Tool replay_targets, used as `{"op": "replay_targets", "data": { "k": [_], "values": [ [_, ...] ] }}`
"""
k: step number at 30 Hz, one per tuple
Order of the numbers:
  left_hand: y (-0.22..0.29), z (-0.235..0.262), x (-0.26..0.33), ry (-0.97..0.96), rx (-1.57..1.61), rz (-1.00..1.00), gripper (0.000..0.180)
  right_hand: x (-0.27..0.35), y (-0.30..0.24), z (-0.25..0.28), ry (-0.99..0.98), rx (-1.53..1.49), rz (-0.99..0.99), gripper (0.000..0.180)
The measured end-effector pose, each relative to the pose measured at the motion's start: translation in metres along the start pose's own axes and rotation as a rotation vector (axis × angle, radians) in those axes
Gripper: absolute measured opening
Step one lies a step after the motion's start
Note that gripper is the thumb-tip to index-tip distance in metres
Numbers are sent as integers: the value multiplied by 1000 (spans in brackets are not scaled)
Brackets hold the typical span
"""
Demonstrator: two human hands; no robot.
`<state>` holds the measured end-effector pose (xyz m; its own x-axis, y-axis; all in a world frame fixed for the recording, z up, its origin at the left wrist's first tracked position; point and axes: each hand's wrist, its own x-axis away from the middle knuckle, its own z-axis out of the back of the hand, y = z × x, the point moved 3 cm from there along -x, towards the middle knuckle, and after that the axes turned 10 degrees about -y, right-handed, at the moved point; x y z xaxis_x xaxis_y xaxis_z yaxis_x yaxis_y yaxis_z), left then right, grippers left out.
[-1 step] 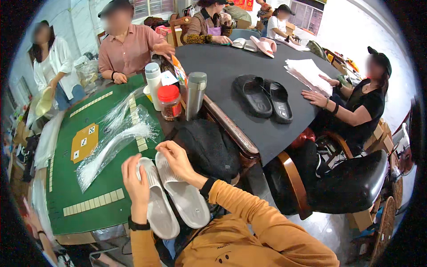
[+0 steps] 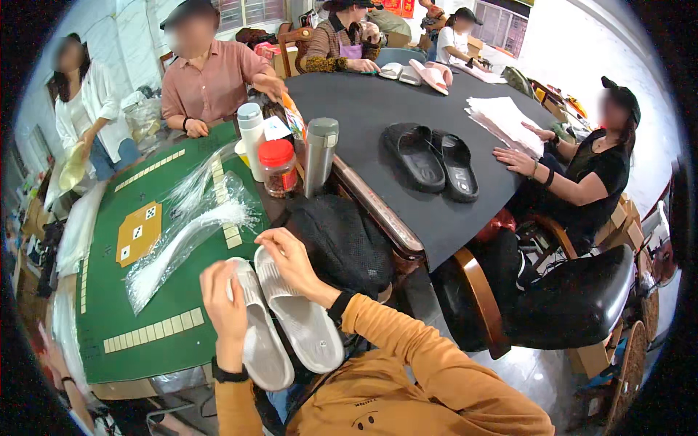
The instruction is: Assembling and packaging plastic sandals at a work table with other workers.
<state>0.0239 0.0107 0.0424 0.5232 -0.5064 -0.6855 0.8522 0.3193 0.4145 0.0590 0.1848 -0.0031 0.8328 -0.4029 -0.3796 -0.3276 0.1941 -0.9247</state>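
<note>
A pair of light grey slide sandals lies toe-away against my lap at the table edge, the left slide (image 2: pixel 266 354) beside the right slide (image 2: pixel 317 336). My left hand (image 2: pixel 227 301) is at the left slide's strap, fingers curled in close together. Over the toe end of the right slide, my right hand (image 2: pixel 287 263) has its thumb and fingertips drawn together. What either hand pinches, if anything, is too small to make out. Just beyond them, a clear bag of thin white plastic strands (image 2: pixel 178 265) rests on the green mat (image 2: pixel 156 357).
A red-lidded jar (image 2: pixel 278 168), a steel flask (image 2: pixel 320 156) and a black mesh bag (image 2: pixel 338 243) stand close ahead. Black slides (image 2: pixel 414 158) lie on the dark table (image 2: pixel 349 102). A black chair (image 2: pixel 560 305) is at right. Several people surround the tables.
My left hand has come slightly down and toward the right, closer over the left slide's strap. My right hand and the slides have barely moved.
</note>
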Motion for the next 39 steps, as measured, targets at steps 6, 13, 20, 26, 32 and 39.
{"op": "replay_targets", "data": {
  "k": [6, 13, 20, 26, 32, 39],
  "values": [
    [50, 13, 50, -500, 86, 195, 37, 20, -94, 35, 124, 399, 486, 13],
    [66, 5, 55, -709, -83, 230, 64, 68, -221, 168, 675, 1184, 813, 12],
    [53, -8, 76, -732, -293, 160, 57, 39, -188, 316, 635, 1058, 301, 10],
    [38, 12, 85, -703, -341, 145, 52, 15, -100, 393, 423, 1198, -181, 37],
    [15, 74, 98, -628, -415, 193, 55, -15, -57, 410, 113, 1124, -421, 47],
    [-32, 140, 125, -630, -597, 353, 41, -15, -65, 378, 180, 1413, -453, 42]
  ]
}}
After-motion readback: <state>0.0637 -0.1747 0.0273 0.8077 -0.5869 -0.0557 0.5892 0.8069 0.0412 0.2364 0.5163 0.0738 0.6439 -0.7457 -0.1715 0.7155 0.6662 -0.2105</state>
